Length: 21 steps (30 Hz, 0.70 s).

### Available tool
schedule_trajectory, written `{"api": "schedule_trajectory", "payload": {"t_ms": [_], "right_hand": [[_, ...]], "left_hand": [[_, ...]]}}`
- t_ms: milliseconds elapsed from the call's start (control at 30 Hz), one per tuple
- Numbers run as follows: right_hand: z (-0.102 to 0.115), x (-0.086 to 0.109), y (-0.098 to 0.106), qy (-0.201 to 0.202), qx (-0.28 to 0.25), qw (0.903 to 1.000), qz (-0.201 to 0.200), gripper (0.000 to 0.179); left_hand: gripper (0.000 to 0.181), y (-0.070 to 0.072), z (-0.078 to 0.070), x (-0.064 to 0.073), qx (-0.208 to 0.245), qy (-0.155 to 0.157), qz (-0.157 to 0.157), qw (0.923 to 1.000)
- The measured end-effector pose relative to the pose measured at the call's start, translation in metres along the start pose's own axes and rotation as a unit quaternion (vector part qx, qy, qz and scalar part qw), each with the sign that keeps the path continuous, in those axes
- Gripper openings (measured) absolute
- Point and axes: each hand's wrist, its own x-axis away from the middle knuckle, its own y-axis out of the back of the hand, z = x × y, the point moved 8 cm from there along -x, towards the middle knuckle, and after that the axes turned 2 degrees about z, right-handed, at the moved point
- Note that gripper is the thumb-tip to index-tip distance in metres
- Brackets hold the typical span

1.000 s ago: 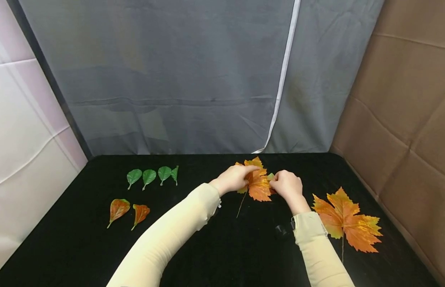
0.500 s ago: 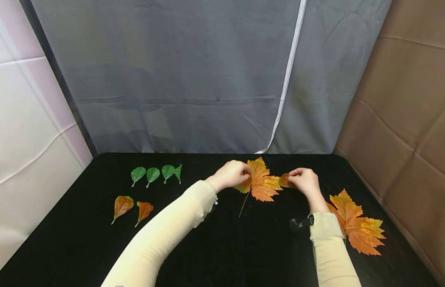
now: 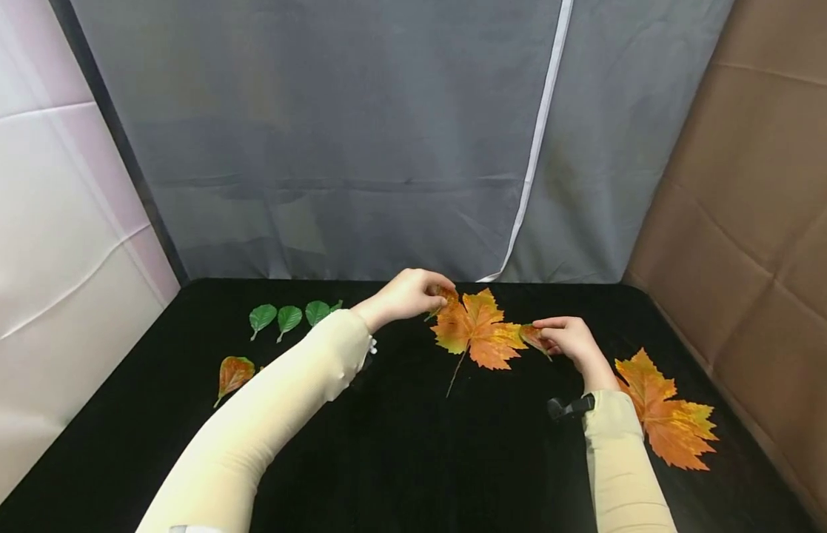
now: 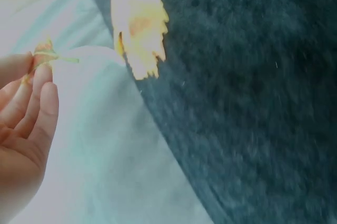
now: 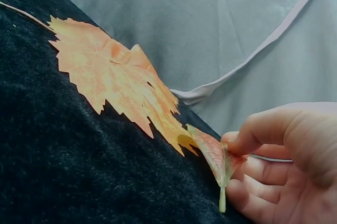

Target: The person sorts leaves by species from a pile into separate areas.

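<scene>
My left hand (image 3: 413, 293) pinches a small orange leaf (image 3: 446, 296) at the upper left of a large orange maple leaf (image 3: 480, 333). In the left wrist view, thumb and fingers hold that leaf (image 4: 45, 52) with its green stem sticking out. My right hand (image 3: 569, 340) pinches another small orange-and-green leaf (image 5: 216, 155) by its edge, close to the maple leaf's right tip. The maple leaf (image 5: 110, 71) lies on the black cloth, its thin stem toward the near side.
Several green leaves (image 3: 289, 318) lie in a row at the back left, partly behind my left sleeve. Below them is an orange leaf (image 3: 235, 374). A second maple leaf (image 3: 673, 414) lies at the right, partly behind my right arm. A grey curtain (image 3: 353, 148) hangs behind the table.
My left hand has moved from the maple leaf to its upper left, where a small leaf now shows in it. The right hand has moved right, drawing a small leaf out beside the maple leaf.
</scene>
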Motion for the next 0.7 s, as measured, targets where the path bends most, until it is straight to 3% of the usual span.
{"api": "schedule_trajectory", "payload": {"t_ms": [133, 367, 500, 700], "right_hand": [[-0.006, -0.004, 0.004, -0.01, -0.003, 0.9999, -0.004, 0.037], [-0.013, -0.006, 0.016, -0.007, 0.005, 0.9998, -0.016, 0.037], [-0.014, -0.005, 0.019, 0.001, 0.007, 0.9998, -0.016, 0.038], [-0.016, 0.002, 0.027, 0.004, 0.01, 0.9996, -0.024, 0.039]], "left_hand": [[0.029, 0.015, 0.002, 0.016, 0.029, 0.007, 0.011, 0.9995], [0.026, 0.033, 0.009, 0.048, 0.015, 0.003, 0.044, 0.9989], [0.028, 0.041, 0.026, 0.071, 0.019, 0.031, 0.033, 0.9988], [0.03, 0.035, 0.054, 0.107, 0.044, 0.063, 0.025, 0.9968]]}}
